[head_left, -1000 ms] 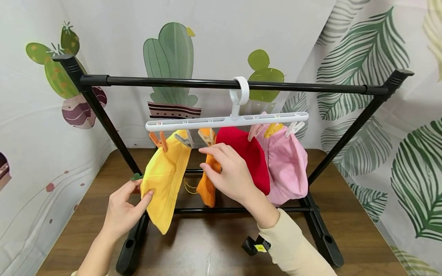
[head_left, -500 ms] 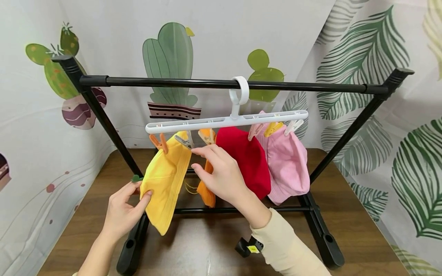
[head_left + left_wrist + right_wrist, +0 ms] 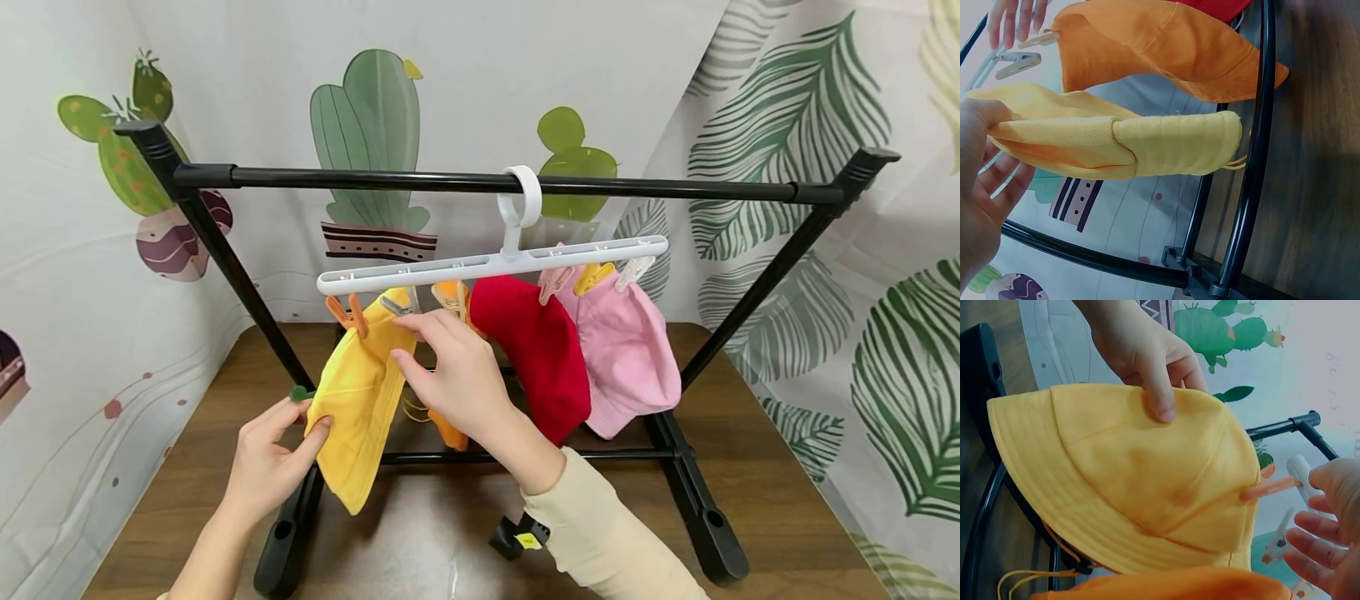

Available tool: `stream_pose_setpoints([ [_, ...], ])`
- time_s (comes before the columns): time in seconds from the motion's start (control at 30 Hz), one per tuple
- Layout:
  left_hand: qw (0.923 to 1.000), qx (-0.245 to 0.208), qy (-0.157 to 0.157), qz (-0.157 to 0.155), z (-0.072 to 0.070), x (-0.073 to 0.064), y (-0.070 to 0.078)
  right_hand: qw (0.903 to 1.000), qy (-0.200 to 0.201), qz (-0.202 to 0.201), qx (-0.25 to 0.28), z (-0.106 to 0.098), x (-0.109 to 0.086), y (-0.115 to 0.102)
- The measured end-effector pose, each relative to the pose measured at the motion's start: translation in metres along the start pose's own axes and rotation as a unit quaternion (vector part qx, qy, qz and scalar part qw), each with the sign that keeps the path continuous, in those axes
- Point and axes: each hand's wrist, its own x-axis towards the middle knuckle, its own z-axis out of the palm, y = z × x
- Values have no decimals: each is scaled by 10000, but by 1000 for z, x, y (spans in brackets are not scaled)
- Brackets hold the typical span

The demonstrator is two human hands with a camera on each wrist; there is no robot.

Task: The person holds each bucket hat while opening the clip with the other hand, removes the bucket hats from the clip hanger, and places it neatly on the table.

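Observation:
A yellow bucket hat (image 3: 358, 400) with a small green leaf (image 3: 302, 392) hangs from an orange clothespin (image 3: 349, 315) on the left end of the white clip hanger (image 3: 491, 267). My left hand (image 3: 270, 458) pinches the hat's left side between thumb and fingers. Close to the grey clothespin (image 3: 1019, 65), my right hand (image 3: 461, 379) holds its fingers loosely extended, with nothing visible between them. In the left wrist view that clothespin stands apart from the yellow hat. An orange hat (image 3: 1147, 47), partly hidden behind my right hand in the head view, hangs beside it.
The hanger hooks over the black rack's top bar (image 3: 360, 179). A red hat (image 3: 532, 358) and a pink hat (image 3: 622, 350) hang on the right under pink, yellow and white clothespins. The rack stands on a wooden table (image 3: 757, 492) before a printed curtain.
My right hand has moved left, from near the orange hat's clothespin to the grey one. The red and pink hats have swung slightly. My left hand keeps its pinch on the yellow hat.

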Motion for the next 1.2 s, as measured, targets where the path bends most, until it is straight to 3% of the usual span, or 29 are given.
stream_pose_setpoints([
  [0.43, 9999, -128, -95, 37, 0, -2, -1, 9990, 81, 384, -192, 20, 11, -13],
  [0.77, 9996, -181, -127, 200, 3, -1, -3, 9938, 648, 807, -411, 39, 20, -20],
  [1.2, 9986, -412, -159, 298, 0, 15, 20, 9873, 1046, 1110, -434, 54, 26, -27],
])
